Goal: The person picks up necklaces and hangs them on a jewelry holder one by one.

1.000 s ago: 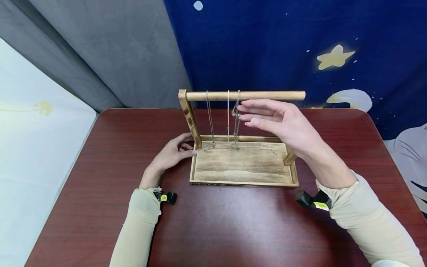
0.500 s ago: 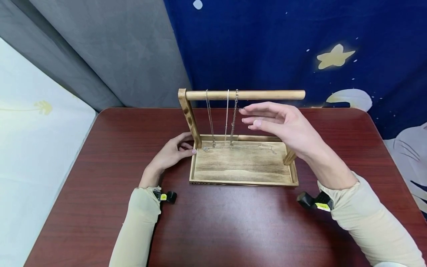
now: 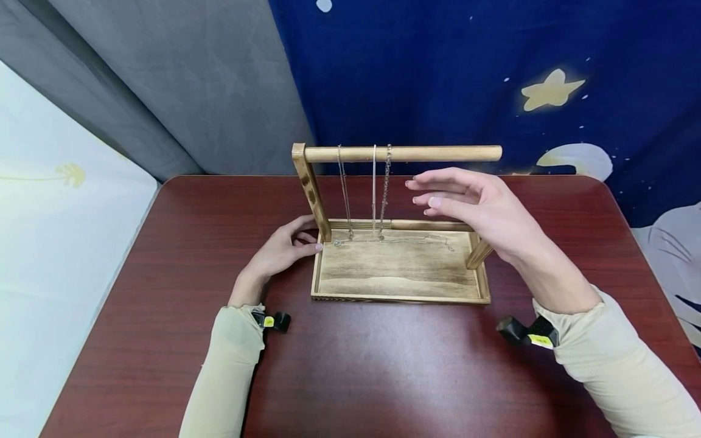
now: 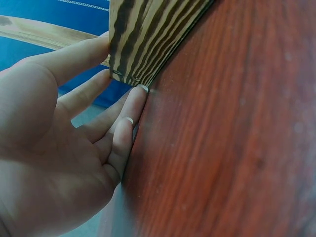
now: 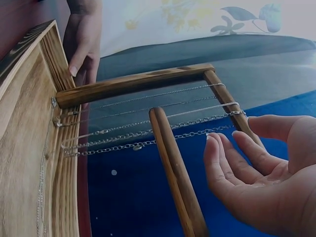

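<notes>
Necklaces hang from the round bar (image 3: pixel 438 154) of a wooden jewelry stand: a fine chain necklace (image 3: pixel 345 188) at left, a thin pale necklace (image 3: pixel 375 182) in the middle and a thicker link-chain necklace (image 3: pixel 386 182) at right. Their lower ends reach down to the tray (image 3: pixel 397 274) of the stand. My left hand (image 3: pixel 282 246) rests its fingertips against the tray's left end, fingers loosely spread. My right hand (image 3: pixel 476 204) is raised right of the link-chain necklace, fingers loosely bent and holding nothing. In the right wrist view it overlaps the bar.
More fine chain (image 3: pixel 421 241) lies along the back of the tray. A short wooden piece (image 3: pixel 479 254) slants up at the tray's right end, partly behind my right wrist. The stand stands on a red-brown table (image 3: pixel 383 365) before curtains (image 3: pixel 411 73).
The link-chain necklace, bunched at my right fingertips before, now hangs straight and slightly further left. My right hand has let go and drawn off to the right. My left hand stays put.
</notes>
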A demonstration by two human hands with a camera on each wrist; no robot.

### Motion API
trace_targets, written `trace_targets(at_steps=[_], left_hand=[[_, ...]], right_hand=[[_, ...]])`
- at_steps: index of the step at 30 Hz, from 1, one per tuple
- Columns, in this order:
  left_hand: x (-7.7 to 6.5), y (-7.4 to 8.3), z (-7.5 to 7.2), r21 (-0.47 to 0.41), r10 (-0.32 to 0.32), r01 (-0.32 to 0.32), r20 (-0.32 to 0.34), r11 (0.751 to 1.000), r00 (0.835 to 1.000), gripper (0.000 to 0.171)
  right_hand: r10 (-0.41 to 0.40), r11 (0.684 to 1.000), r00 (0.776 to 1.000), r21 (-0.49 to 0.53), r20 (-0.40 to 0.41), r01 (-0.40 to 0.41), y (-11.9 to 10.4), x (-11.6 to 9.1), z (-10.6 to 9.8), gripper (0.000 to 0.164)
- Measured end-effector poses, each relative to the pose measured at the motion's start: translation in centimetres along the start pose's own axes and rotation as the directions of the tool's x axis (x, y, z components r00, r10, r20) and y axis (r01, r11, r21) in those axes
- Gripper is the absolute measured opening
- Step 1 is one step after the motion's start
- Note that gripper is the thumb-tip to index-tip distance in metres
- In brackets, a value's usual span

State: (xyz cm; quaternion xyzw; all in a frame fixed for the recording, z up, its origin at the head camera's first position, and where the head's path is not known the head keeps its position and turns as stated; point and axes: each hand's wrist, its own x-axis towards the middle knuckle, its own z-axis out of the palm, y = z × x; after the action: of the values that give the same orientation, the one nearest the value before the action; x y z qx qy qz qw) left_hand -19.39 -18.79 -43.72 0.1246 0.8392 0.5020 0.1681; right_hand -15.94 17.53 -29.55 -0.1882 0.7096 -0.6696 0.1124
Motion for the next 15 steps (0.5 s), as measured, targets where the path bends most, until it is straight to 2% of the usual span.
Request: trace_targets(at_steps=[7,15], left_hand=[[0.07,-0.01,-0.01,-0.003,-0.004,0.004,0.005,1.000,1.000,0.067],[0.12,-0.12,-0.03,-0.005,0.004,-0.004,0.005,1.000,1.000,0.067]], right_hand=[[0.030,0.998,0.999,-0.052,-0.018,-0.030,-0.03,-0.32,-0.29,0.035],[0.018,0.997,0.999,-0.072,-0.028,-0.020,0.21,-0.90,-0.86,0.034]])
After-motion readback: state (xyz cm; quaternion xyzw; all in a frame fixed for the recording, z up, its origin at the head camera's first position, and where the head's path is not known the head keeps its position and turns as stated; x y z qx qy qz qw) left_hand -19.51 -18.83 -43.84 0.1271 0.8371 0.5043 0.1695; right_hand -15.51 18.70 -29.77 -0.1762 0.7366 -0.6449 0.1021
